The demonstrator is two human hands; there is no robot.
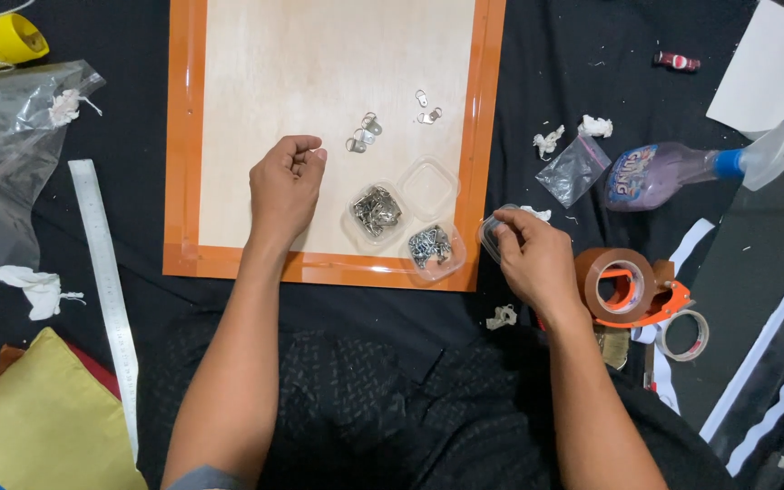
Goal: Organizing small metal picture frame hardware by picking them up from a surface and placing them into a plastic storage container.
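A pale wooden board with an orange frame [185,136] lies on black cloth in front of me. My left hand [285,186] rests on the board with fingers curled closed; anything pinched in it is hidden. My right hand [534,259] holds a small clear plastic lid or container [490,234] just off the frame's right edge. On the board near its lower right stand three small clear tubs: one with metal hangers [375,211], one with small screws [430,246], one empty [429,186]. Loose metal hanger pieces [365,132] lie above them.
A metal ruler [106,281] lies left of the frame. Right of my hand sit a brown tape dispenser [623,289], a clear tape roll [685,334], a spray bottle [682,168] and a small plastic bag [573,170]. A yellow cushion [43,422] is at lower left.
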